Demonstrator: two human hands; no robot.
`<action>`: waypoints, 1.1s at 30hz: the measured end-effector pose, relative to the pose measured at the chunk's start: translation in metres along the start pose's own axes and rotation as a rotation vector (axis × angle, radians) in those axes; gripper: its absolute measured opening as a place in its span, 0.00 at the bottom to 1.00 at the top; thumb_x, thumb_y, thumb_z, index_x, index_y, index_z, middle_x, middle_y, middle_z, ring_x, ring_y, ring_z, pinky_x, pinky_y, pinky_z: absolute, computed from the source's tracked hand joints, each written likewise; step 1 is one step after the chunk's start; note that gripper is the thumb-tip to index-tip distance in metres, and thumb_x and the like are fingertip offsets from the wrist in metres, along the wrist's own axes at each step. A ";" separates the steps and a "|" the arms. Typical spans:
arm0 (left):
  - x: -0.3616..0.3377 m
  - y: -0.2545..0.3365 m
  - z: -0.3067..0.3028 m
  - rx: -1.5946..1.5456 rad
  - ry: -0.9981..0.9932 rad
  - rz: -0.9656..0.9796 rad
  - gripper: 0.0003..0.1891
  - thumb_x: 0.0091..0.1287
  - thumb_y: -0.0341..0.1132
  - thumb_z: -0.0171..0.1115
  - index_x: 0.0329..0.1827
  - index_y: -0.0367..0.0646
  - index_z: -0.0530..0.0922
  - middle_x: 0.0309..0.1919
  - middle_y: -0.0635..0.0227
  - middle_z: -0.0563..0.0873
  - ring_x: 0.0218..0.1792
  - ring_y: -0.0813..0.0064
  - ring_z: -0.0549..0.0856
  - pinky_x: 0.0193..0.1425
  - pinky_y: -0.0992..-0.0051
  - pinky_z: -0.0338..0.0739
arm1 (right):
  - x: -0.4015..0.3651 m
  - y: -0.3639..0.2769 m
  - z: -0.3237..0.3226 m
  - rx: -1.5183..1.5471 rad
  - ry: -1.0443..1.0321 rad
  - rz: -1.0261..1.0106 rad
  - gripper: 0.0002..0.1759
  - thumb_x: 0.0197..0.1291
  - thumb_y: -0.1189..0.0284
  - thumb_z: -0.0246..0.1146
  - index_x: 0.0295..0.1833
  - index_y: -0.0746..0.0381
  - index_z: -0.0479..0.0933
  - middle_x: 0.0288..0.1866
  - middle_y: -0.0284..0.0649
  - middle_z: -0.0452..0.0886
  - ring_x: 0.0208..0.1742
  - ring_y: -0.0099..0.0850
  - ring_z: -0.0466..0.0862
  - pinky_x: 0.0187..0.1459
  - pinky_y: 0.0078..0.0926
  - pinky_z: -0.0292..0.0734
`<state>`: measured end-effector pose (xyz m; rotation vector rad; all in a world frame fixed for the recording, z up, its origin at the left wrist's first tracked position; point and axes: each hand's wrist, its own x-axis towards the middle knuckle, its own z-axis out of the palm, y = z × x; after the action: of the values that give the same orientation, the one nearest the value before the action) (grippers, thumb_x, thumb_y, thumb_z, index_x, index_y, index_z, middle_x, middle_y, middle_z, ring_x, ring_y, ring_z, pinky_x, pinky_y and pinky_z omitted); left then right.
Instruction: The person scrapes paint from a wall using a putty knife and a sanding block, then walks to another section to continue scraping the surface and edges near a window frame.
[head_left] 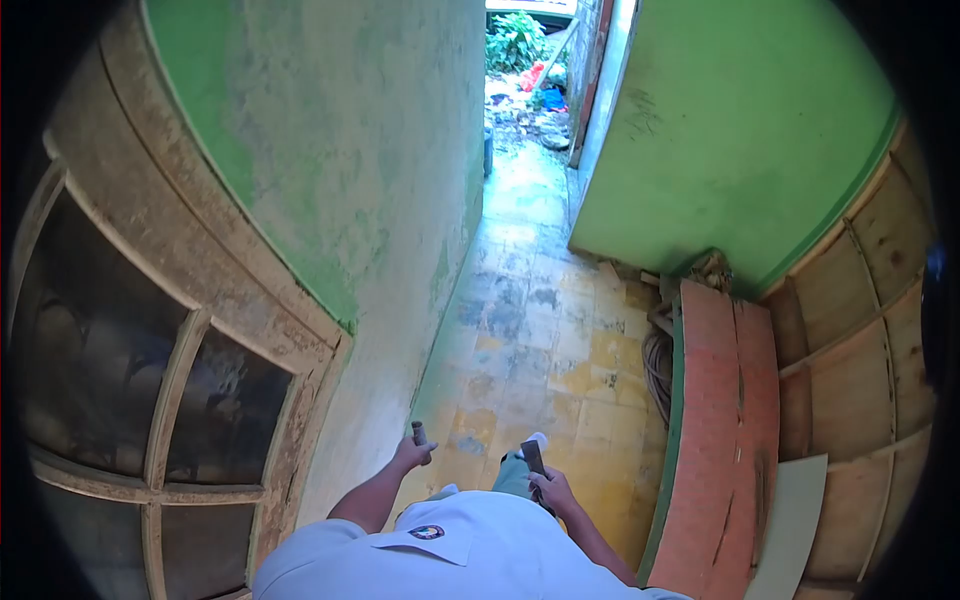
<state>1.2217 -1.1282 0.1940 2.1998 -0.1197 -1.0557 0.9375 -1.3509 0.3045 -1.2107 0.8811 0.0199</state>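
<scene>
1. Left hand (411, 453) closed around a short stick (419, 432), above the floor (590, 435).
2. Right hand (556, 491) closed around a dark tool (533, 458), beside it.
3. Shirt (480, 545) badge (427, 532): lettering too small to read.

Daylight comes in through the open doorway (527, 150) at 12 o'clock, leafy plant (517, 42) outside. Left wall (350, 170), 10-11: green, patchy off-white over much of it. Multi-pane window (170, 410) at 8-9: weathered wood frame, dark glass. Right wall (740, 130), 1-2: green, some dark scuffs. Tiled floor (575, 340), centre down to 6: yellow, grey and whitish patches. Brown wood panelling (850, 370) with battens at 3. Cracked salmon-red board (710, 400) at 4, pale grey sheet (795, 525) just beside it. Coil (656, 370) by the board's green edge, probably rope or cable, too dim to confirm.
</scene>
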 end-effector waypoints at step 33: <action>0.316 0.354 -0.022 0.023 0.244 0.069 0.24 0.48 0.50 0.71 0.35 0.34 0.80 0.31 0.55 0.85 0.32 0.62 0.85 0.40 0.64 0.78 | 0.394 -0.444 -0.159 -0.187 -0.300 -0.236 0.16 0.67 0.63 0.54 0.33 0.65 0.74 0.23 0.32 0.73 0.25 0.19 0.73 0.27 0.20 0.68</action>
<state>1.5183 -1.4981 0.2146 2.3087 -0.0983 -0.7453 1.3151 -1.8244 0.4125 -1.4368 0.4787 0.0926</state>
